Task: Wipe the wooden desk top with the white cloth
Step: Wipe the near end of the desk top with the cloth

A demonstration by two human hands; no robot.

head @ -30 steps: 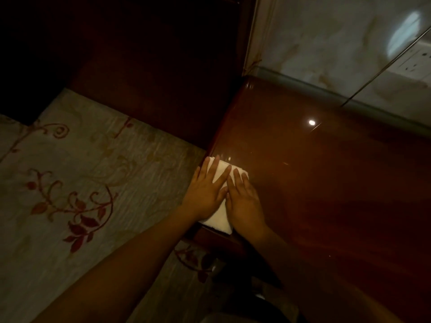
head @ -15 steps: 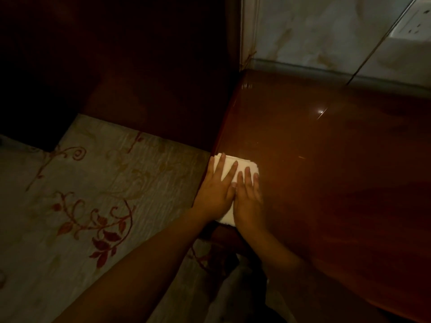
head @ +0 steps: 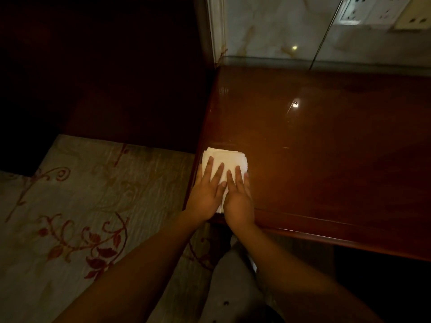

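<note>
Cloth (head: 221,160) pushed forward; both hands flat; wall (head: 279,26) ahead.

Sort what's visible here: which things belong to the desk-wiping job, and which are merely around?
Part of the job:
- folded white cloth
- glossy reddish-brown wooden desk top
- left hand and right hand, flat on the cloth

Merely around:
- pale carpet with red vine pattern
- marble wall panel
- white wall sockets

You see: white cloth (head: 224,162); glossy red-brown desk top (head: 326,148); beige carpet (head: 77,206), red vine-leaf pattern, 8 o'clock; cream-veined marble wall (head: 268,26), 1 o'clock.
</note>
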